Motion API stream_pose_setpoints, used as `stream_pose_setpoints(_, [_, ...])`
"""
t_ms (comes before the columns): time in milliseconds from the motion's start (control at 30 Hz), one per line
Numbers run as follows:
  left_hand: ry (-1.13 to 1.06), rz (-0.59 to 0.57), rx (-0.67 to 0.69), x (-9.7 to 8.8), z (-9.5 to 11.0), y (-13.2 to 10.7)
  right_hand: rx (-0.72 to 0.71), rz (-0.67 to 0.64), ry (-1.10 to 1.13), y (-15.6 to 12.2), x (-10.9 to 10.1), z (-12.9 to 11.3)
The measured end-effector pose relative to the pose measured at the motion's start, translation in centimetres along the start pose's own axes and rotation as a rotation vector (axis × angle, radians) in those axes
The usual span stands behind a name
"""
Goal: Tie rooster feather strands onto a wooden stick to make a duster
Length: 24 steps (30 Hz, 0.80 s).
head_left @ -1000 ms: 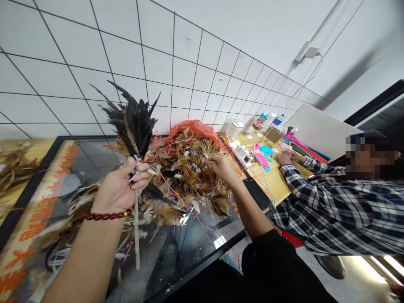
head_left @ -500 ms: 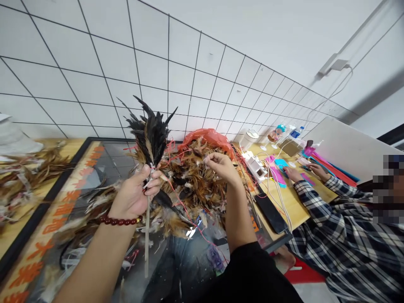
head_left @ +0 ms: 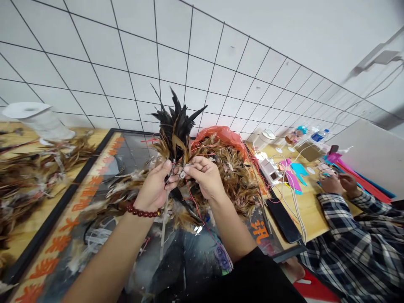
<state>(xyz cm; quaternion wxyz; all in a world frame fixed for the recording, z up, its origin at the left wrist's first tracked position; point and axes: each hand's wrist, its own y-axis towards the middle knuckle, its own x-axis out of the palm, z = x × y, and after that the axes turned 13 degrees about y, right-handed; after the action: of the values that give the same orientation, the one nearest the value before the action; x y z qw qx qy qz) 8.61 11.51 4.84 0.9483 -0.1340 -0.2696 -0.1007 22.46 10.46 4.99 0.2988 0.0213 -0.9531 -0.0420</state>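
My left hand [head_left: 155, 189] is closed round a thin wooden stick [head_left: 163, 227] topped by a tuft of dark and brown feathers [head_left: 174, 131], held upright over the table. My right hand [head_left: 204, 176] is pinched on a small feather bundle [head_left: 182, 173] and presses it against the stick just under the tuft. A red thread [head_left: 194, 202] trails down from the hands. Behind them lies a heap of brown feathers [head_left: 235, 174] spilling from an orange-red plastic bag [head_left: 222, 134].
A black-framed glass panel [head_left: 59, 219] with orange characters covers the table. More feathers [head_left: 28, 176] and a white tape roll [head_left: 34, 118] lie at left. At right a person in a plaid shirt [head_left: 353, 235] works by a phone [head_left: 284, 221], cables and coloured paper.
My right hand left the feather heap with a small bundle and came over to the stick in my left hand. The view swung to the left.
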Motion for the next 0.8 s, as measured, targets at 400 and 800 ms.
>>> stream_pose_setpoints(400, [0.131,-0.036,0.008,1.0,-0.9,-0.6,-0.19,0.062,-0.213,0.4,-0.5,1.1])
stream_pose_setpoints(800, [0.17,-0.04,0.052,1.0,-0.8,-0.6,-0.341,0.077,-0.32,1.0,-1.2,1.7])
